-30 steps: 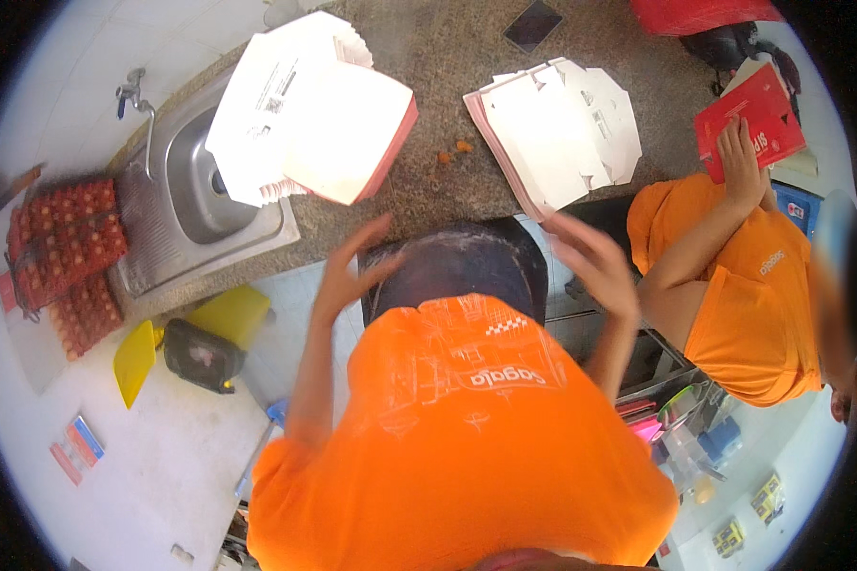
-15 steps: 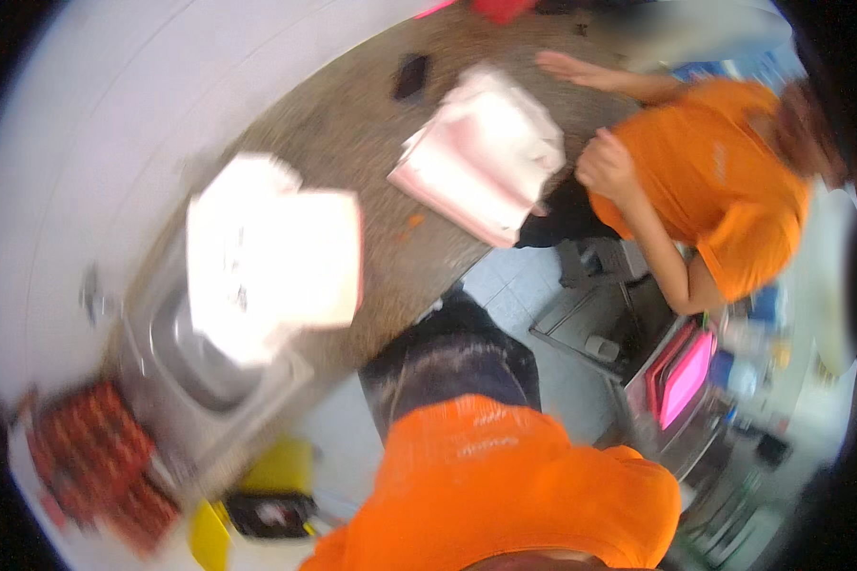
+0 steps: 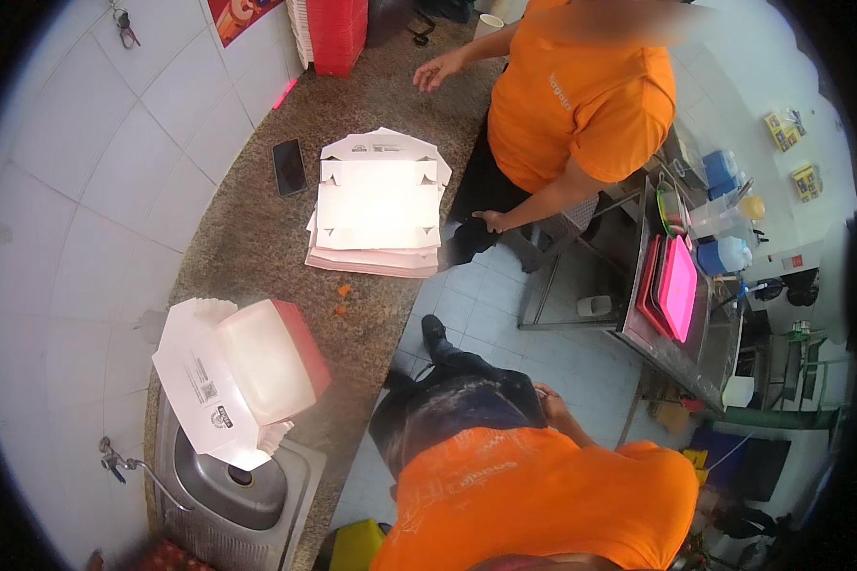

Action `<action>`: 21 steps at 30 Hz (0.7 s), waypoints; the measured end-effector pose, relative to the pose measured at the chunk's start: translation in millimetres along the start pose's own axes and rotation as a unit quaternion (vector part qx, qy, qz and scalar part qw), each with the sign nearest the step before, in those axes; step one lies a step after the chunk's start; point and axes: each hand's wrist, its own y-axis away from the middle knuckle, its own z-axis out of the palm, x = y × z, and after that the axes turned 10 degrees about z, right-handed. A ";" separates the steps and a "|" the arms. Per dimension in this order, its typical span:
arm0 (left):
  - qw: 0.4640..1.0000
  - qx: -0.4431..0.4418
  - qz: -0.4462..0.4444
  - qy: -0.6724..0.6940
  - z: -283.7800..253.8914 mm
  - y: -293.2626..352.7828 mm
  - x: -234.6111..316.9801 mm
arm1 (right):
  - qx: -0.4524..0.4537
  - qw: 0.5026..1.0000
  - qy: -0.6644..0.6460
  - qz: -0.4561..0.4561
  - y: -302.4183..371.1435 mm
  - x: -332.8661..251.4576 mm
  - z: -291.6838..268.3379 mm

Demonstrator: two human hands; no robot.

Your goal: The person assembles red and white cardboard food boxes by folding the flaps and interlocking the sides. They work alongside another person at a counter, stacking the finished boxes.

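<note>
My right hand (image 3: pixel 554 407) hangs beside my right thigh, next to my dark apron (image 3: pixel 457 395); its fingers are partly hidden and small, so I cannot make out whether they hold anything. My left hand is out of sight. On the stone counter ahead lies a stack of flat white cardboard box blanks (image 3: pixel 376 205). Nearer and to the left, a second pile of folded cardboard boxes (image 3: pixel 267 366), white with a red side, partly overhangs the sink. Neither pile is touched by my hands.
A steel sink (image 3: pixel 300 495) with a tap (image 3: pixel 119 462) is at the near left. A phone (image 3: pixel 289 168) and orange crumbs (image 3: pixel 343 290) lie on the counter (image 3: pixel 248 247). A co-worker in orange (image 3: pixel 581 105) stands ahead right. Pink trays (image 3: pixel 676 285) rest on a steel table.
My view has turned and steadied, and my right hand has come into it. The co-worker's one hand has dropped to their side; the other is over the counter.
</note>
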 end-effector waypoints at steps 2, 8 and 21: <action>1.000 0.001 0.001 0.002 3.0 3.0 5.0 | 0.003 0.999 0.034 0.004 -11.3 -8.0 0.4; 1.000 0.005 -0.016 0.008 22.0 12.9 19.0 | 0.000 0.994 0.109 0.010 -40.6 -47.2 0.3; 0.997 0.026 -0.071 0.031 84.5 53.0 58.8 | -0.032 0.975 0.219 -0.007 -99.3 -150.1 -36.9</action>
